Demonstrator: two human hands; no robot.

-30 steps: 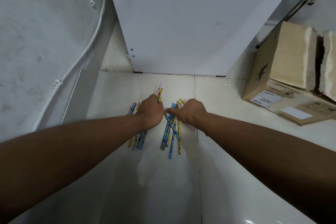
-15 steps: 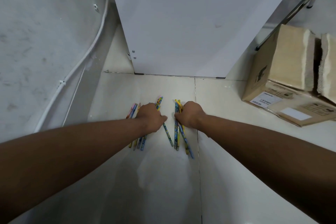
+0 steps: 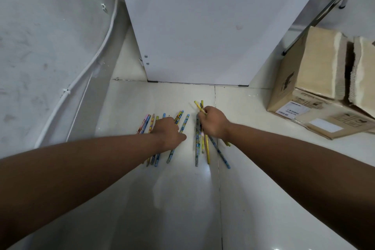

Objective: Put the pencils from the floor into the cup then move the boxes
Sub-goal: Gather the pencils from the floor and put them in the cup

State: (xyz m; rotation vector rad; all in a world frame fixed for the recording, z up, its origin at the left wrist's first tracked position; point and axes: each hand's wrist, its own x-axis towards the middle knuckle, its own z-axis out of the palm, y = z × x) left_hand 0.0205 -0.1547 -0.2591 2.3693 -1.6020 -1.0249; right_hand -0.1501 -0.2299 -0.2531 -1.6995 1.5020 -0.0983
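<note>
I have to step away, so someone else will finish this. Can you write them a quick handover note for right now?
Left hand: flat on the left bunch of pencils on the floor, gripping none that I can see.
Right hand: closed on several pencils from the right bunch.
Cardboard box: on the floor at right, untouched.
Cup: not in view.
Done: nothing in the cup yet.
Left: gather all pencils, put them in the cup, move the boxes.
</note>
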